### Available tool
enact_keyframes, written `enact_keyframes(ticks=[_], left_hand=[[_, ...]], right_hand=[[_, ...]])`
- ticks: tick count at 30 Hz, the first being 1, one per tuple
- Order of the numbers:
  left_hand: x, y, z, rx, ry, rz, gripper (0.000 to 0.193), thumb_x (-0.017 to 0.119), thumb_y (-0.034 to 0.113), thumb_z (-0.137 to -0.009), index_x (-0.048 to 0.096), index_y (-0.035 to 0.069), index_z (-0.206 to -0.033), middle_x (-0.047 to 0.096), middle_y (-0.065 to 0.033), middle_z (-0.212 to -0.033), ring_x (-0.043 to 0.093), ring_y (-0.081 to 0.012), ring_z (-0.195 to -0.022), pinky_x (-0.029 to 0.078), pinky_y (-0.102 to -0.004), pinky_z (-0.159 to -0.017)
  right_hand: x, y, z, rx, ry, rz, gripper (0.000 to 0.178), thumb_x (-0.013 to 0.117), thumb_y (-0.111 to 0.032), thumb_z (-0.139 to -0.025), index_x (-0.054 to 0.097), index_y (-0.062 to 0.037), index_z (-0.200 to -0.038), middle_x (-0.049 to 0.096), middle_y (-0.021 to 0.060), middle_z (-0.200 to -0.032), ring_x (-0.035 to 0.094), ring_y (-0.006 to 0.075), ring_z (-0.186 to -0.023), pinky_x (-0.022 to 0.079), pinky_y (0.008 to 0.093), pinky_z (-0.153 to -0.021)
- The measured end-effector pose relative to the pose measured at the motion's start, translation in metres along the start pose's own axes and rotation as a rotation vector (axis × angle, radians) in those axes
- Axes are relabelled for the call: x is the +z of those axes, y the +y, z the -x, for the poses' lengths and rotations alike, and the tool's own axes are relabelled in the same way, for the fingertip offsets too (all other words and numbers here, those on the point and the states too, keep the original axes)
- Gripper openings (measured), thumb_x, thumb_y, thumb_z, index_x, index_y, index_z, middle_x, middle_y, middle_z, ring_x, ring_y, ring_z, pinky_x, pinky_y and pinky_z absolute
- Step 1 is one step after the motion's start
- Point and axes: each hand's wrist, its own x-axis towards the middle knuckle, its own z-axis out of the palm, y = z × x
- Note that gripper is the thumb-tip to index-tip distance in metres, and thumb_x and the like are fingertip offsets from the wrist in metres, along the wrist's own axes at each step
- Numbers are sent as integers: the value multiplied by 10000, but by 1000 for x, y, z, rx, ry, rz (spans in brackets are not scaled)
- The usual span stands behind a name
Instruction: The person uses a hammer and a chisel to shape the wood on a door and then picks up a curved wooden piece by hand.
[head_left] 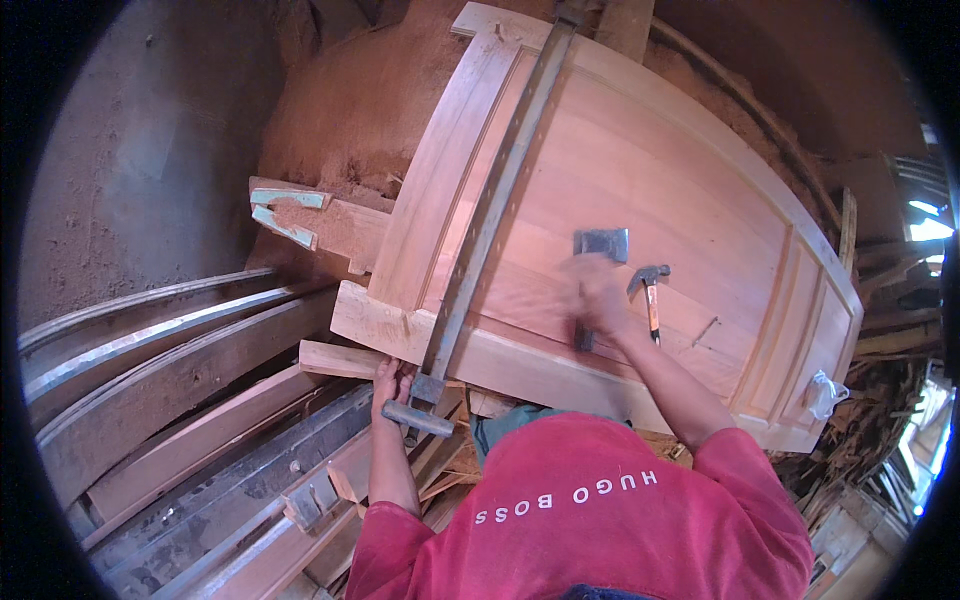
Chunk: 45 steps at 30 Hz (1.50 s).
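Note:
A pale wooden panelled door (660, 190) lies in front of me. A long metal bar clamp (500, 190) crosses it; the clamp's screw handle (418, 418) sticks out at the near edge. My left hand (388, 383) is closed on the end of a short wooden block (343, 360) at that edge, beside the clamp's end. Over the panel, my right hand (598, 300) grips a hammer with a heavy, dark block-shaped head (602, 244); hand and hammer are blurred. A claw hammer (652, 300) with an orange and black handle lies just right of it.
A thin nail-like piece (706, 332) lies on the panel; a crumpled clear plastic bag (826, 395) sits at the door's right end. Long boards (170, 400) are stacked at left. Sawdust (350, 120) heaps behind, near a board with pale green strips (290, 215).

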Motion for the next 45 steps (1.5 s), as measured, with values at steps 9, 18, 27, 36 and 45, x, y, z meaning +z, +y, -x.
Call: enact_keyframes(ticks=[9,18,27,36,45], left_hand=[[10,14,3,13,64,-116,394,595,193,-977,499,58,-1335,641,-89,-1202,644,-220,-1056,526,-360,-925],[-17,-4,-4,-91,110,-313,366,561,265,-999,526,54,-1296,646,-79,-1180,646,-193,-1043,532,-309,-817],[-24,-14,-5,-54,-119,-104,464,615,348,-972,529,44,-1312,669,-61,-1175,648,-174,-1030,511,-321,-887],[-6,-16,-5,4,-205,-128,363,655,208,-943,609,9,-1244,693,-36,-1073,646,-116,-955,512,-262,-862],[-30,-25,-21,239,-56,-603,340,622,307,-961,689,10,-1113,709,-47,-987,615,-94,-820,505,-270,-687]], right_hand=[[133,-130,-61,-706,-586,385,384,595,-262,-859,590,-132,-1220,576,33,-1153,491,199,-1223,283,546,-1119],[149,-110,-74,-849,-703,268,291,586,-243,-838,620,-196,-1124,559,-2,-1019,507,170,-1131,342,550,-1025],[135,-140,-64,-616,-694,266,325,551,-149,-858,632,-121,-1172,607,70,-1183,518,243,-1235,268,555,-1134],[135,-133,-51,-613,-558,174,357,507,-125,-885,610,-98,-1226,592,97,-1257,478,269,-1299,224,553,-1176],[136,-129,-54,-605,-615,152,468,662,-143,-784,604,-113,-1246,575,100,-1278,477,277,-1298,233,556,-1180]])
